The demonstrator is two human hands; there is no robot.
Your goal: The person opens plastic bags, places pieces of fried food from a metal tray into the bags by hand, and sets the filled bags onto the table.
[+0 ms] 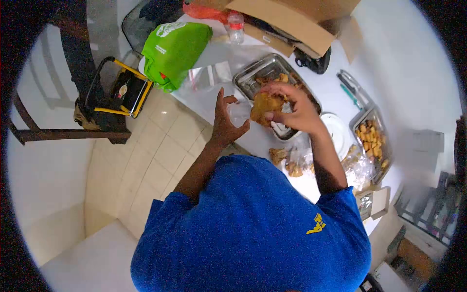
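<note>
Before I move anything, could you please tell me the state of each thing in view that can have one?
Left hand: open, fingers spread
Right hand: closed around a golden-brown food piece
Metal tray by the hands: partly filled
Tray at right: holding cut food pieces
Green bag: bulging
Large cardboard box: open
Small cardboard box: open

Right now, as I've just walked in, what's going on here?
A person in a blue short-sleeved shirt holds a golden-brown piece of food in the right hand, over a rectangular metal tray containing more brown food. The left hand is open beside thin clear plastic; whether they touch is unclear. Golden chunks fill another tray, farther right.
</note>
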